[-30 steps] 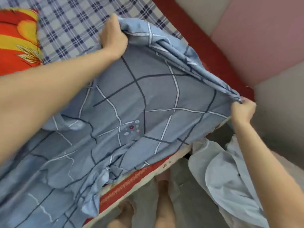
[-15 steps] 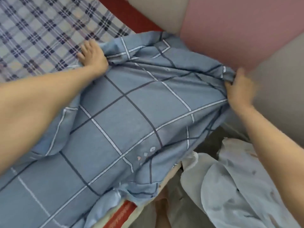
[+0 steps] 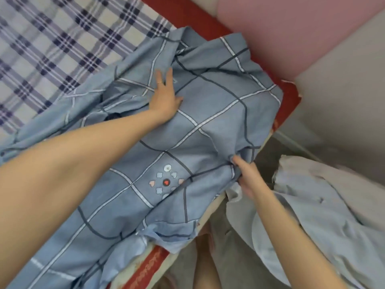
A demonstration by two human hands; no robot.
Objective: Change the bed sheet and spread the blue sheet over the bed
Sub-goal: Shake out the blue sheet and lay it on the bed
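The blue sheet [image 3: 212, 113], checked with dark and white lines and a small printed motif, lies rumpled over the near corner of the bed. My left hand [image 3: 164, 94] rests flat on it with fingers straight, pressing the cloth down. My right hand [image 3: 245, 174] pinches a fold of the blue sheet at the bed's side edge. Under the blue sheet the bed shows a white and navy plaid cover [image 3: 54, 44] at the upper left.
The red bed frame [image 3: 200, 19] runs along the far side against a pink wall panel [image 3: 291, 28]. A pale blue cloth [image 3: 312, 205] lies heaped on the floor at the right. My bare legs show at the bottom beside the mattress edge.
Both hands have let go of the sheet's far edge and come nearer. The sheet has dropped onto the bed corner. My left hand now lies flat and my right has taken a fold at the side.
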